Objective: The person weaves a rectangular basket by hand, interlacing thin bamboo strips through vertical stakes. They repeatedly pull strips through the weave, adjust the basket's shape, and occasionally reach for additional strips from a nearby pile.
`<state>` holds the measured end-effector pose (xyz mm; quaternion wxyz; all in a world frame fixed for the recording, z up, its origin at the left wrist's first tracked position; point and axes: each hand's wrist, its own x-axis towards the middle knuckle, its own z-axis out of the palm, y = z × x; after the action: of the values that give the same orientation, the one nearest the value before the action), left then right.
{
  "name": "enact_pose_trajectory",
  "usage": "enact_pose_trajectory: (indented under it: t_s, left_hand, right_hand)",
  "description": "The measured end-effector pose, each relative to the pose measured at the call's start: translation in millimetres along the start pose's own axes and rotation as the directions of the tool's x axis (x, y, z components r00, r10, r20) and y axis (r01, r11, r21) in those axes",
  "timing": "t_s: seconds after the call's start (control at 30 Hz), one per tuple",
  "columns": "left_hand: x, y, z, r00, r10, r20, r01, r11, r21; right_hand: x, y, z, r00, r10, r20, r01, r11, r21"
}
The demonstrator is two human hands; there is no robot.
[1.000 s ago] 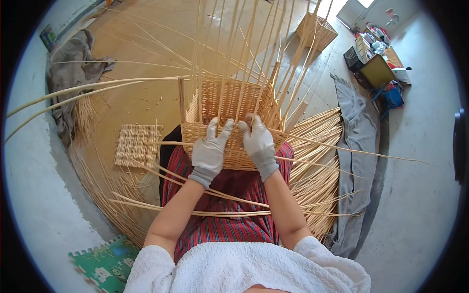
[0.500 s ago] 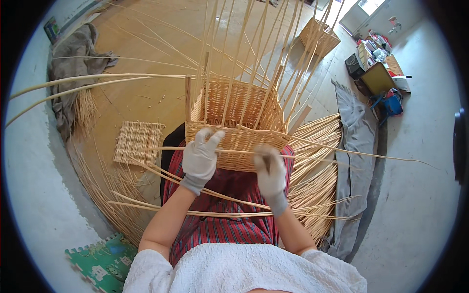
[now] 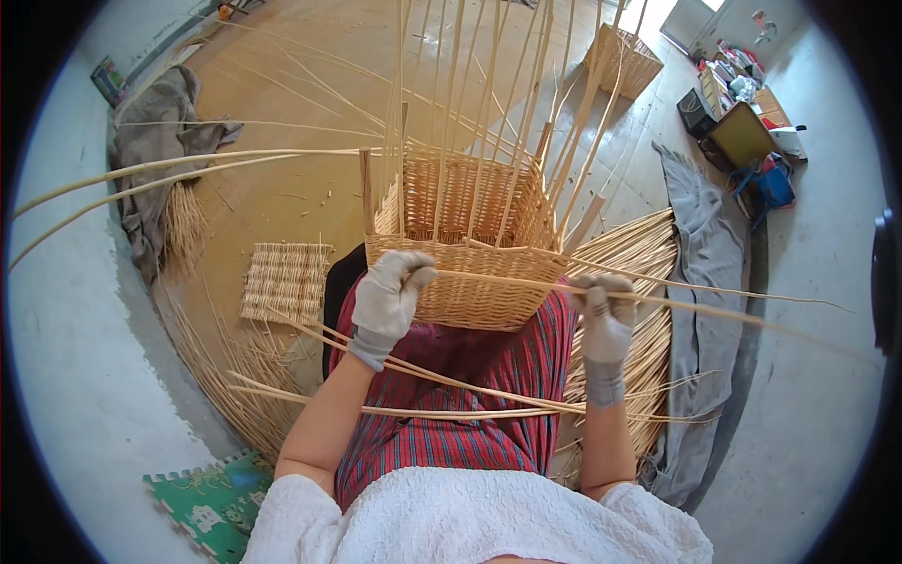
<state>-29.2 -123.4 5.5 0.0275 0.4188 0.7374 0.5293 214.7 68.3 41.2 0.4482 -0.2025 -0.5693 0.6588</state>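
A half-woven wicker basket [image 3: 474, 299] rests at my knees, its tall upright rods [image 3: 484, 103] rising past the woven walls. Both my hands wear pale work gloves. My left hand [image 3: 387, 299] is closed at the basket's near left side on one end of a willow rod [image 3: 507, 279]. Along that rod, just off the basket's right corner, my right hand [image 3: 604, 324] is closed too. The rod crosses in front of the near wall, and its thin tip runs on to the right, blurred. Several more rods [image 3: 451, 414] lie across my lap on the red striped cloth [image 3: 460, 446].
A large bundle of willow rods [image 3: 625, 310] lies at right beside a grey cloth [image 3: 700, 244]. Left on the floor is a small woven panel [image 3: 287, 282]. Two long rods [image 3: 178, 164] stick out leftward from the basket. Farther back stands another basket [image 3: 625, 64].
My right hand has slid rightward along the rod, from before the basket to beyond its right corner. The rod's left end, which stuck out past my left hand, is now at its fingers.
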Motion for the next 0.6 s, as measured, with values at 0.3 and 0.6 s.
enact_pose_trajectory:
  t_s: [0.3, 0.6]
  left_hand:
    - [5.9, 6.3, 21.1, 0.996, -0.093, -0.018, 0.095, 0.973, 0.211]
    - [69.0, 50.7, 45.0, 0.848, -0.341, 0.406, 0.336, 0.938, 0.084]
  right_hand:
    - [14.4, 41.0, -12.9, 0.961, 0.160, -0.226, -0.123, 0.977, 0.172]
    - [20.4, 38.2, -14.4, 0.980, 0.130, -0.153, -0.111, 0.986, 0.128]
